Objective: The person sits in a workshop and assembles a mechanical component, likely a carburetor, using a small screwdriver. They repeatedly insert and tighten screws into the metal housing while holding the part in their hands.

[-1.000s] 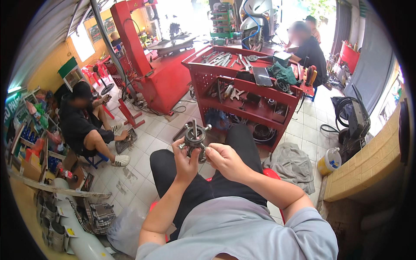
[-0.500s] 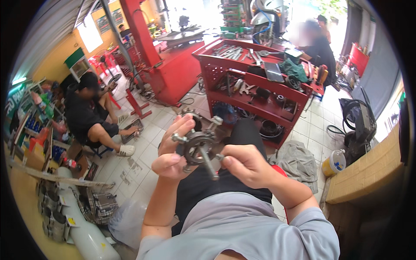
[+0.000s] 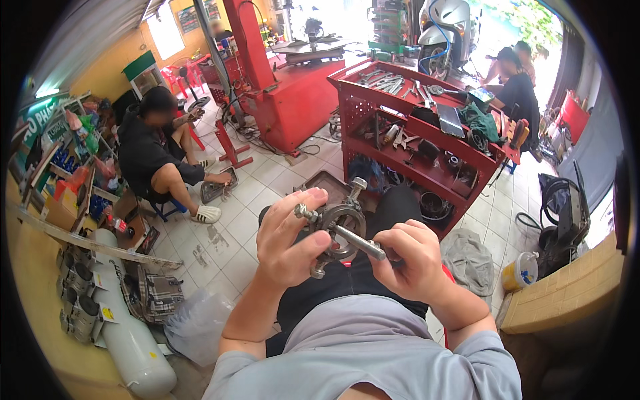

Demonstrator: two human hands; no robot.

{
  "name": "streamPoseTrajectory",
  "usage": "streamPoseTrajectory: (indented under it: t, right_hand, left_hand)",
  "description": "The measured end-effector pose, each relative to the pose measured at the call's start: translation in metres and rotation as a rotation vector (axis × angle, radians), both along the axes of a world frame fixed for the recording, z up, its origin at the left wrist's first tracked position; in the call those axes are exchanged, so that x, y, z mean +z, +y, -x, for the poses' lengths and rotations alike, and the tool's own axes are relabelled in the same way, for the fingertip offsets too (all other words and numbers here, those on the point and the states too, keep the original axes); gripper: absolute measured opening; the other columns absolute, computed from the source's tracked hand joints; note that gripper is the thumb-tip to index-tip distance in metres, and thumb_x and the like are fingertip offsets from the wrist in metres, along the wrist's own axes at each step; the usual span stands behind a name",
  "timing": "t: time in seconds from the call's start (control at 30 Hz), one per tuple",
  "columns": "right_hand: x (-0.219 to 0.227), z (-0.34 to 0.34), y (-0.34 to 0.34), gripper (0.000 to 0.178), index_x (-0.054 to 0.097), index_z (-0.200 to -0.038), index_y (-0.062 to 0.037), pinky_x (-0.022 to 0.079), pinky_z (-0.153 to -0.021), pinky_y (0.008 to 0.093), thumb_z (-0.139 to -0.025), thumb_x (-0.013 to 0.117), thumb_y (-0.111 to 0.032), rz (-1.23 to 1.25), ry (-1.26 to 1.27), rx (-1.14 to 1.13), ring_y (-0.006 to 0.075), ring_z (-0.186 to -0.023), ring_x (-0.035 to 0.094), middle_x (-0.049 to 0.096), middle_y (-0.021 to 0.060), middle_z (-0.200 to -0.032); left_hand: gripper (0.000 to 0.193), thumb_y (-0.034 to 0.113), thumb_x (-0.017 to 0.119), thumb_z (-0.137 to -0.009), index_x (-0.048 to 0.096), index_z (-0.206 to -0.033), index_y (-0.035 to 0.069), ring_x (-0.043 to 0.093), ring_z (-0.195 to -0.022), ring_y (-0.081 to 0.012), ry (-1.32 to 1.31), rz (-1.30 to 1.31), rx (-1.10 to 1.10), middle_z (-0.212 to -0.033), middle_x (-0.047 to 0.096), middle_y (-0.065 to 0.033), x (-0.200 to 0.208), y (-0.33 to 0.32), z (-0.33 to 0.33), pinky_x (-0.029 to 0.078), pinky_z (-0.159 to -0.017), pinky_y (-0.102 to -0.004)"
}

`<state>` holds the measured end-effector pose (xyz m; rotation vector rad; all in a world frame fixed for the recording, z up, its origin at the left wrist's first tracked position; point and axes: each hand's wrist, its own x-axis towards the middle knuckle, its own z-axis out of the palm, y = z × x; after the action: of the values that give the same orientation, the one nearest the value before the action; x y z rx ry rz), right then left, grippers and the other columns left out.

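A ring-shaped metal puller (image 3: pixel 348 215) with bolts round its rim is held up in front of my lap. From its middle a thick steel rod (image 3: pixel 360 241) sticks out toward my right side. My left hand (image 3: pixel 288 237) is wrapped round the puller's left side, thumb on the near side and fingers behind. My right hand (image 3: pixel 408 257) is closed at the rod's outer end, thumb and forefinger pinched there. Whether they grip the rod or a rim bolt behind it is hidden. Beyond the puller a shallow metal tray (image 3: pixel 321 181) sits partly covered.
Ahead stands a red tool cart (image 3: pixel 413 157) loaded with spanners (image 3: pixel 385 81). A person in dark clothes (image 3: pixel 152 150) sits low at the left; others are at the far right by a scooter (image 3: pixel 445 40). A yellow-white bucket (image 3: pixel 520 271) and grey cloth (image 3: pixel 469 260) lie right.
The puller has moved slightly right and its rod now points more to the right. My right hand has shifted right with it. My view has turned, so the surroundings sit farther right.
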<state>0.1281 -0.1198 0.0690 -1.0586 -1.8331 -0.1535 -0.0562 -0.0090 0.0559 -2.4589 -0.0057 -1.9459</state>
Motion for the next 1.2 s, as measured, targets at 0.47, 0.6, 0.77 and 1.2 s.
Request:
streamPoseTrajectory:
  t: [0.47,0.6,0.77,1.2]
  right_hand:
    - [-0.006,0.005,-0.002,0.012,0.059,-0.08,0.0,0.033,-0.048,0.0285,-0.085,0.062,-0.01,0.295,0.351,0.25,0.0148,-0.049,0.045,0.051,0.0067,-0.06]
    - [-0.009,0.0,-0.005,0.026,0.057,-0.078,0.0008,0.03,-0.046,0.0262,-0.095,0.051,-0.018,0.686,0.616,0.434,0.0095,-0.05,0.039,0.048,0.0022,-0.06]
    - [-0.014,-0.001,0.004,0.037,0.052,-0.068,0.0006,0.028,-0.041,0.0246,-0.094,0.047,-0.025,1.044,1.053,0.812,0.0102,-0.045,0.039,0.046,0.0043,-0.055]
    - [-0.013,-0.003,0.006,0.028,0.057,-0.107,0.0017,0.039,-0.058,0.0237,-0.094,0.05,-0.022,0.552,0.65,0.427,0.0096,-0.064,0.049,0.056,0.0033,-0.073]
  left_hand:
    - [0.025,0.016,0.073,-0.073,0.062,-0.096,0.017,0.061,-0.103,-0.0396,0.038,-0.044,0.056,-0.112,0.062,-0.0237,0.001,-0.007,0.002,0.048,-0.091,-0.0532]
    - [0.029,0.017,0.069,-0.08,0.051,-0.103,0.018,0.06,-0.105,-0.0423,0.039,0.002,-0.028,-0.114,0.061,-0.0268,-0.004,-0.003,0.003,0.046,-0.093,-0.0539]
    - [0.034,0.018,0.062,-0.088,0.035,-0.109,0.019,0.06,-0.105,-0.0453,0.008,0.027,-0.121,-0.114,0.06,-0.0304,-0.005,-0.001,-0.001,0.044,-0.095,-0.0538]
    - [0.039,0.016,0.065,-0.085,0.031,-0.105,0.018,0.06,-0.104,-0.0445,0.102,0.024,-0.053,-0.113,0.061,-0.0292,0.002,-0.003,0.006,0.046,-0.092,-0.0519]
